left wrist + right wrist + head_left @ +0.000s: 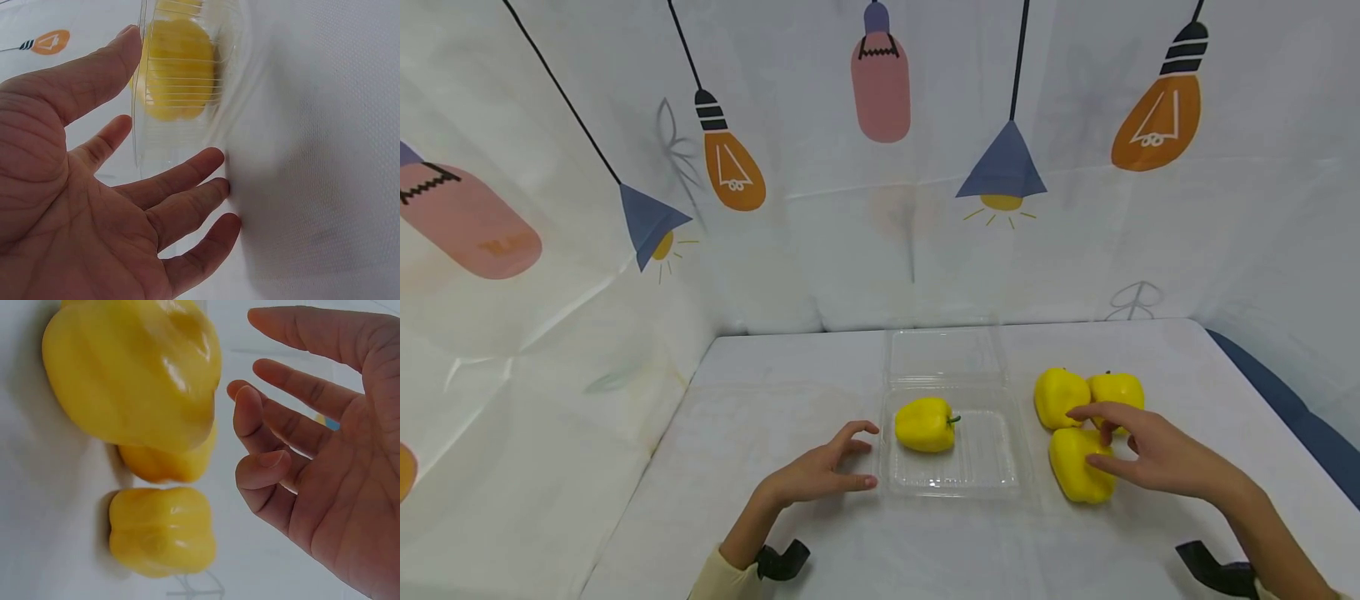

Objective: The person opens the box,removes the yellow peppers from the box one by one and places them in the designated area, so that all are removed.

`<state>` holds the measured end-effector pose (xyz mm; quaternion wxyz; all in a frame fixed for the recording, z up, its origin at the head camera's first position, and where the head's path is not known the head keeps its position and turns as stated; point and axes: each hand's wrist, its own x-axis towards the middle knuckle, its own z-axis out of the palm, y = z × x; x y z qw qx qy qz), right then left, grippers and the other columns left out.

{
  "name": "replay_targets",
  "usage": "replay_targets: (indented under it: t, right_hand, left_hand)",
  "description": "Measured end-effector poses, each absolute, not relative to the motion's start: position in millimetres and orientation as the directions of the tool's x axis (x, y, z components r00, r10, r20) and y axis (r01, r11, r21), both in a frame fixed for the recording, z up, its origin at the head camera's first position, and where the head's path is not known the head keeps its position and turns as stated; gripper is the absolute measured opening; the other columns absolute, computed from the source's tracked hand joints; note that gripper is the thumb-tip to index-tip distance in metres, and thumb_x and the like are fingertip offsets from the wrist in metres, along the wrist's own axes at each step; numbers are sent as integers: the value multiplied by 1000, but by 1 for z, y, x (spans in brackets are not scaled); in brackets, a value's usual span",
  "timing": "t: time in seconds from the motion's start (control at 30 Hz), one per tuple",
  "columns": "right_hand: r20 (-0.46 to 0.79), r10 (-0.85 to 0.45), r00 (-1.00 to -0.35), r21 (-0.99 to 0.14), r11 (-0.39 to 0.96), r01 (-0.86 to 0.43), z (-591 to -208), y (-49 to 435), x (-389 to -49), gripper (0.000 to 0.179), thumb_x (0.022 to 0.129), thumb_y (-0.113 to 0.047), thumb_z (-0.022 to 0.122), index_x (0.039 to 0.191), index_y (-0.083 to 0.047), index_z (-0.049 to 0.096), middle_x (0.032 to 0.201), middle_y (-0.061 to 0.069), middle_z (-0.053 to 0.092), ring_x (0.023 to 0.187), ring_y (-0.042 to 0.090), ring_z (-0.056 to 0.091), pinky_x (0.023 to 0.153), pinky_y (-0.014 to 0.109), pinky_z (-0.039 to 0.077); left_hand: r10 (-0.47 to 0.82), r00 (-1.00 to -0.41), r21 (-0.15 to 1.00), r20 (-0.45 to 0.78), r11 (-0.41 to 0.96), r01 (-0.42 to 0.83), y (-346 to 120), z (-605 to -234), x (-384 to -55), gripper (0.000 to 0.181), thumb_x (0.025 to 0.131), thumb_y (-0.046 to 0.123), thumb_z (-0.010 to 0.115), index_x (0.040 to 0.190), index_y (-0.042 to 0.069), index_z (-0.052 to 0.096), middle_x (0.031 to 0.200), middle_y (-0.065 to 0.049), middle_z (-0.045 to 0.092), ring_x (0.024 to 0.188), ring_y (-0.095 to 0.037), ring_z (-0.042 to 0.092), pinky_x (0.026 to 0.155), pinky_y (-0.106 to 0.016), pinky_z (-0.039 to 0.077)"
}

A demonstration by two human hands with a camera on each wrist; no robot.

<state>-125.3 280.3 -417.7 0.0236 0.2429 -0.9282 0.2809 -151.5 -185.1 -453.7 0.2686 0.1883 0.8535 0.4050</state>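
Note:
A clear plastic clamshell box (988, 471) lies on the table with its lid folded back. Inside, toward its left side, is one yellow bell pepper (922, 427), its green stem pointing right. My left hand (816, 477) is beside the box's left wall, fingers spread and holding nothing; the left wrist view shows the pepper (180, 72) through the clear wall. To the right of the box sit three more yellow bell peppers (1060, 398). Over the nearest of them (1075, 475) hovers my right hand (1165, 454), fingers loosely bent; in the right wrist view a gap separates it from the pepper (134, 372).
The white-covered table (790, 392) reaches back to a hanging white sheet (820, 258) printed with lamps and bulbs. Past the table's right edge shows something dark blue (1270, 375). Each wrist carries a black strap mount (782, 561).

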Motion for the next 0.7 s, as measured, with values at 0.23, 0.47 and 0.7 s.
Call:
replay_targets:
  t: [0.23, 0.47, 0.7]
  right_hand:
    - [175, -414, -893, -522, 731, -440, -415, 264, -127, 48, 78, -34, 76, 120, -17, 59, 106, -6, 63, 78, 5, 49, 63, 23, 45]
    - [160, -415, -896, -547, 719, -430, -415, 247, -130, 50, 78, -36, 76, 121, -17, 58, 102, -8, 64, 78, 5, 52, 68, 21, 48]
    - [135, -419, -898, -559, 716, -418, -413, 234, -131, 50, 78, -42, 74, 122, -26, 56, 99, -14, 60, 77, 5, 52, 67, 21, 48]
  left_hand:
    - [536, -785, 791, -310, 603, 100, -186, -454, -152, 62, 85, 43, 67, 133, 45, 27, 137, -6, 48, 129, -31, 40, 99, -64, 30]
    - [535, -784, 793, -314, 602, 93, -185, -455, -152, 63, 85, 43, 67, 133, 45, 26, 137, -6, 48, 129, -31, 40, 99, -64, 30]
    - [535, -785, 795, -313, 600, 92, -185, -452, -151, 63, 85, 42, 67, 133, 45, 27, 138, -7, 48, 129, -31, 39, 99, -65, 29]
